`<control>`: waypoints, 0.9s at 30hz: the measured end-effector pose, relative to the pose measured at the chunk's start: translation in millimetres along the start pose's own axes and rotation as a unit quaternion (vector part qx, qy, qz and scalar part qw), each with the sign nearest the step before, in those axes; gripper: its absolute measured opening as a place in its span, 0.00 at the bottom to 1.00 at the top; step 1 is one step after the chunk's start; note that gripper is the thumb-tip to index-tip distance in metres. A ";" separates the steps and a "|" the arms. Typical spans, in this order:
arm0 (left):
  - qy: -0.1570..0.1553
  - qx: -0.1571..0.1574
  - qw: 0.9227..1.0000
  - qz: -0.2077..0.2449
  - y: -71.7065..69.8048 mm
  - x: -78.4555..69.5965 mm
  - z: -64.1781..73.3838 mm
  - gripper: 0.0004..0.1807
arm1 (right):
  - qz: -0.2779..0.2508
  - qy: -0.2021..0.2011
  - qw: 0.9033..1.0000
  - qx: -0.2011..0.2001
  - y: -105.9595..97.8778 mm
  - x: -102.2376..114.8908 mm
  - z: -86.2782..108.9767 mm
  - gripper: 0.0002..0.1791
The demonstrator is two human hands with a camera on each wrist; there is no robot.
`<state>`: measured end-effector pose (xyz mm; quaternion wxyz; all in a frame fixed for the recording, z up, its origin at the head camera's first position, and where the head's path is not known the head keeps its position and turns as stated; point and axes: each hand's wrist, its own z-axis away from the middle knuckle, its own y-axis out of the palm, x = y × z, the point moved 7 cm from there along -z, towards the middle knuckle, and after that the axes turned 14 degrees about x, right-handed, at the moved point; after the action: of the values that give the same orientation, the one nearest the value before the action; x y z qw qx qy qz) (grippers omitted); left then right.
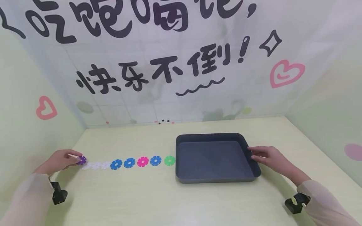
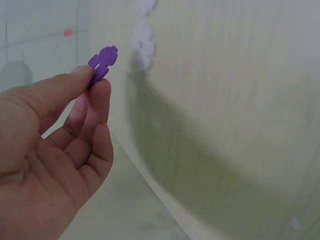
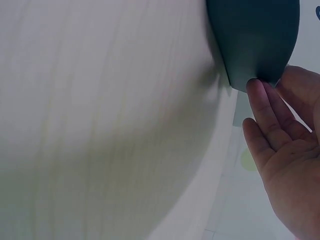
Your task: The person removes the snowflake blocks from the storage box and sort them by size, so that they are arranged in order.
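Observation:
My left hand (image 1: 60, 161) pinches a purple snowflake disc (image 2: 103, 63) between thumb and forefinger, at the left end of a row. White snowflake discs (image 1: 96, 165) lie just right of it, close together. Further along are a pair of blue discs (image 1: 116, 164), a pink disc (image 1: 142, 161), another blue disc (image 1: 156, 160) and a green disc (image 1: 169, 160) right beside the tray. The dark grey rectangular tray (image 1: 181, 181) has nothing in it. At its right side my right hand (image 1: 268, 158) grips the rim, thumb and fingers on either side of the wall (image 3: 260, 45).
A pale wooden table (image 1: 158, 204) carries the row and the tray. Behind it stands a white printed backdrop (image 1: 158, 103) with black lettering, and side panels close in at left (image 1: 28, 141) and right (image 1: 325, 119). Each wrist wears a small black camera (image 1: 59, 194).

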<state>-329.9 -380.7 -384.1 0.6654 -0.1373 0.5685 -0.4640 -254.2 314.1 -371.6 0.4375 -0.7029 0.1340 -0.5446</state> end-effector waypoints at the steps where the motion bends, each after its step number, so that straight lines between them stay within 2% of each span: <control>1: -0.002 -0.006 1.000 -0.005 -0.2 1.8 2.1 0.18 | 0.001 0.001 1.000 0.000 -0.2 0.1 0.0 0.20; 4: -0.002 -0.035 0.999 -0.039 -3.8 3.8 7.1 0.18 | 0.005 0.008 1.000 0.000 -0.7 0.3 -0.3 0.20; 9: -0.008 -0.067 0.996 -0.061 -8.7 7.6 12.7 0.18 | 0.008 0.014 1.000 -0.001 -0.4 0.6 -0.8 0.21; 15: -0.046 -0.071 0.995 -0.054 -6.6 24.5 12.9 0.22 | 0.005 0.019 1.000 0.002 0.8 0.5 0.0 0.21; 19: -0.066 -0.056 0.996 -0.037 -0.6 34.5 10.7 0.23 | 0.003 0.021 1.000 0.005 1.7 -0.1 0.7 0.21; 23: -0.077 -0.050 0.996 -0.016 6.1 38.0 8.9 0.26 | 0.002 0.016 1.000 0.005 1.8 0.1 1.2 0.21; 27: -0.083 -0.057 0.995 -0.021 9.0 36.6 7.5 0.26 | -0.001 0.014 1.000 0.002 0.9 0.5 0.4 0.20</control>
<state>-321.9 -406.8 -411.2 0.6914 -0.2248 0.5337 -0.4319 -253.4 313.5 -372.0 0.4365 -0.6946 0.1377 -0.5550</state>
